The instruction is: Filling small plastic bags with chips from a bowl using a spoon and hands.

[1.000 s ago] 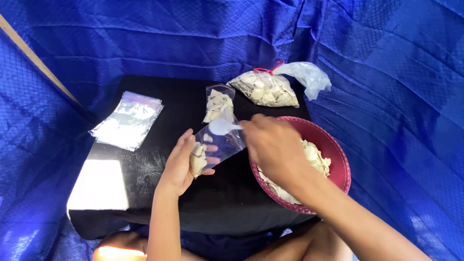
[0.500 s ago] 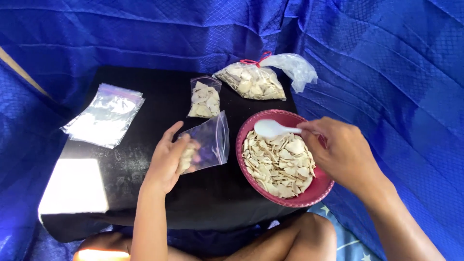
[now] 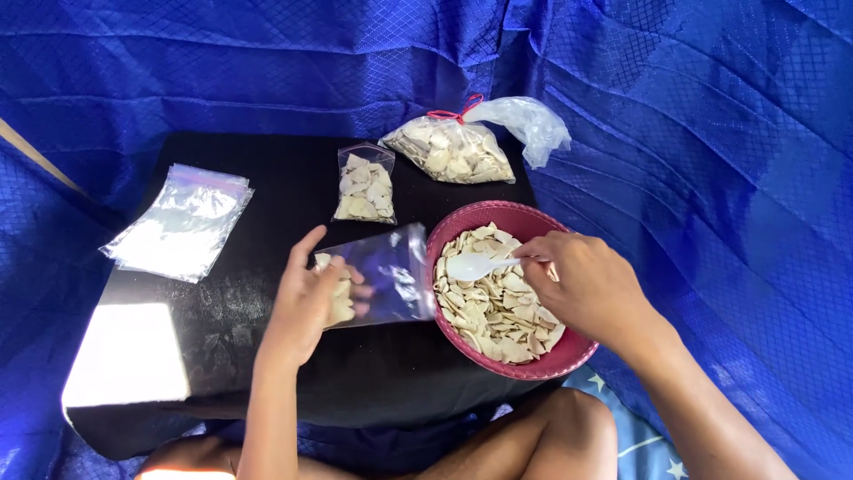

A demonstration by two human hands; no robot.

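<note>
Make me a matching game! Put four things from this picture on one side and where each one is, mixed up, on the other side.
Things:
1. white spoon
2. stack of empty clear bags
3. partly filled clear bag
4. big tied bag of chips

Places:
A. far edge of the black table, behind the red bowl
B. in the left hand
C. left side of the table
D. in the right hand, over the bowl

Pairs: 1-D, 2-C, 3-B, 4-A

Two bare forearms reach in from below, ending in the left hand and the right hand. No sleeves, rings, watch or gloves show. Bare knees sit beneath.
</note>
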